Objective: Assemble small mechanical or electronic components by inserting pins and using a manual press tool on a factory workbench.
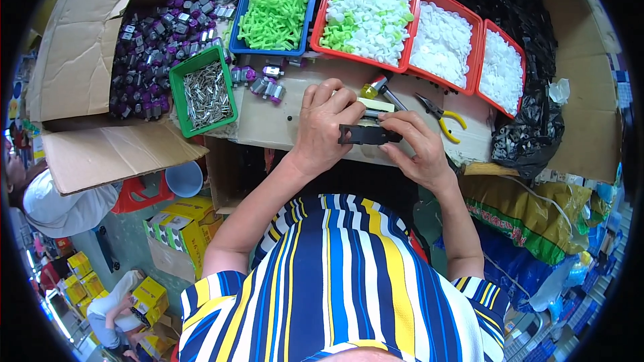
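Counter (pixel 282 127): cardboard-topped, beyond the fingers.
Trays (pixel 365 17): parts bins, farther back.
Pliers (pixel 439 117): just right of the fingers.
Frame (pixel 369 135): small black part, pinched by left hand (pixel 325 127) and right hand (pixel 416 147) above the counter edge.
Risk: a loosened pinch likely drops it to the floor.

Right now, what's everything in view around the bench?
black plastic part: one, black, held between both hands
green tray: one, holds metal pins, left
blue tray: one, holds green parts, top
red trays: three, hold white parts, first also some green, top right
purple-and-grey parts: many, in a cardboard box, left
pliers: one, yellow handles, right of hands
left hand: gripping part's left end
right hand: gripping part's right end
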`<state>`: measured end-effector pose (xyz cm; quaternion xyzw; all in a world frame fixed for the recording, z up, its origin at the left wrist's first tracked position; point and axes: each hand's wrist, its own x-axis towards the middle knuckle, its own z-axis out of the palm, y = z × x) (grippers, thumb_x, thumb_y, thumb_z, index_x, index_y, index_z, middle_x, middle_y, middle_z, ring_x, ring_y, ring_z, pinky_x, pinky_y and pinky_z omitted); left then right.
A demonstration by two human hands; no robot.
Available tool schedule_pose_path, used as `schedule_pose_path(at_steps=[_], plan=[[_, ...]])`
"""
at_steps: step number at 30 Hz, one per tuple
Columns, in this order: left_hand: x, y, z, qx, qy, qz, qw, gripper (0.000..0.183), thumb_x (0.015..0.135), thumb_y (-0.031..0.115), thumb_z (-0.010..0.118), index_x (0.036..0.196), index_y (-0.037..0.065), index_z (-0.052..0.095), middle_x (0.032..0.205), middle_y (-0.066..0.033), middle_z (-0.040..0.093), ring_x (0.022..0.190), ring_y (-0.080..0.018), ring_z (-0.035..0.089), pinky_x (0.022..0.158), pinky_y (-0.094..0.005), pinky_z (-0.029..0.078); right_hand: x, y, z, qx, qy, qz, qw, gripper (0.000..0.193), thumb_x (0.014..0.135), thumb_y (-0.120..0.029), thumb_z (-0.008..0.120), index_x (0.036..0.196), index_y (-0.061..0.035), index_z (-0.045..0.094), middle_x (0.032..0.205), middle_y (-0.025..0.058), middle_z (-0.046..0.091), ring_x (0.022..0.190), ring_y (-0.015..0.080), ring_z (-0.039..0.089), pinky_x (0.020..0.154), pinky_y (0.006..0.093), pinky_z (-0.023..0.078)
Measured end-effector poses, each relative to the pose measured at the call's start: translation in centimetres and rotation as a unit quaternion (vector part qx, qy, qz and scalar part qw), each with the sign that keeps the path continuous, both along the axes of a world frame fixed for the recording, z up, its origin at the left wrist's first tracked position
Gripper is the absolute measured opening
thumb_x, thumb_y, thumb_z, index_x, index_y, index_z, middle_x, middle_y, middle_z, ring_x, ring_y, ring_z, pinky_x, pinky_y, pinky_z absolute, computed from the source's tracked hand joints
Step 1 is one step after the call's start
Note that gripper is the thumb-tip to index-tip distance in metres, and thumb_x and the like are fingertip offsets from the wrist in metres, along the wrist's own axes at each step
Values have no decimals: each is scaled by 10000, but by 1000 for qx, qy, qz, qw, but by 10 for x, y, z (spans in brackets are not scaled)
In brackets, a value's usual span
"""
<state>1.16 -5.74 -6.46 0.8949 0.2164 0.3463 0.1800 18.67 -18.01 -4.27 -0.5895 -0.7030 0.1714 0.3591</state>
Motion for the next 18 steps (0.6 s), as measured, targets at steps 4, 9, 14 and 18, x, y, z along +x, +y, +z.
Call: schedule_pose_path(at_steps=[4,9,14,18], plan=[[1,-1,0,8,-2,6,1000,150,729,86,740,861,67,672,876,-47,614,973,-277,570,842,-410,413,0,-1,0,-5,-7,-5,1000,363,761,-8,759,1100,-4,628,1133,148,649,1002,307,655,853,367,540],[-3,2,-2,9,6,5,1000,169,729,80,747,882,60,679,884,-47,619,979,-281,569,840,-413,417,-1,0,0,-3,-11,-5,1000,367,763,-8,759,1104,-6,626,1135,148,645,1000,306,652,845,369,541],[-8,2,5,-18,-17,10,1000,221,736,77,754,950,53,701,916,-64,633,976,-301,566,854,-424,427,-1,1,12,6,33,-30,999,344,758,1,748,1082,6,635,1076,145,637,962,285,650,818,351,533],[-26,7,4,-23,-27,42,998,256,742,53,757,994,57,713,916,-70,639,974,-302,562,854,-419,432,15,6,19,32,10,-123,992,319,757,-5,739,1058,28,639,1006,143,630,907,260,641,790,333,514]])
